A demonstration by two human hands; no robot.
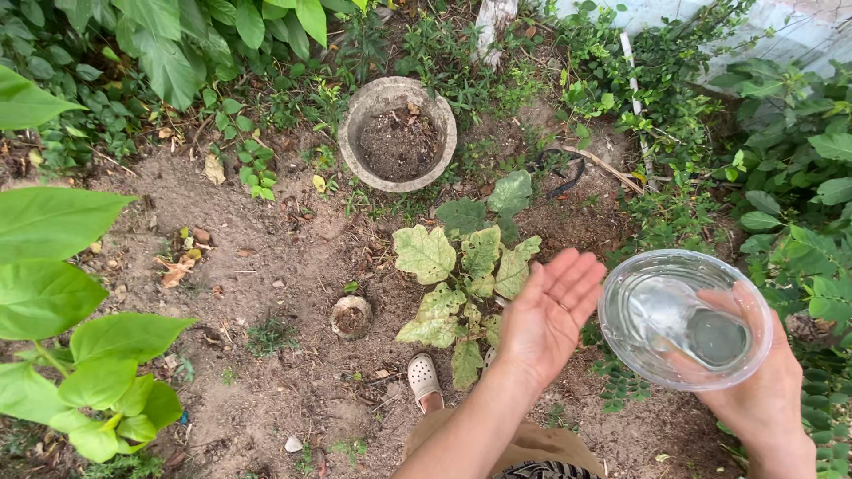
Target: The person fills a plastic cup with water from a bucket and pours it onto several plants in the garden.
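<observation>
A: What's the ground like?
B: Bare garden soil [266, 239], big green leaves [62, 302] at the left edge, a round concrete pot [397, 133] at upper centre.
A: And further right?
B: A pale-leaved plant [461, 284] at centre. Beside it the left hand [546, 319] lies open, palm up. At lower right the right hand [763, 390] grips a clear glass [683, 319], tipped toward the camera.

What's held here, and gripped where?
Right hand holds a clear bowl from underneath, fingers seen through its base and far side. Left hand is open, palm up, holding nothing.
</observation>
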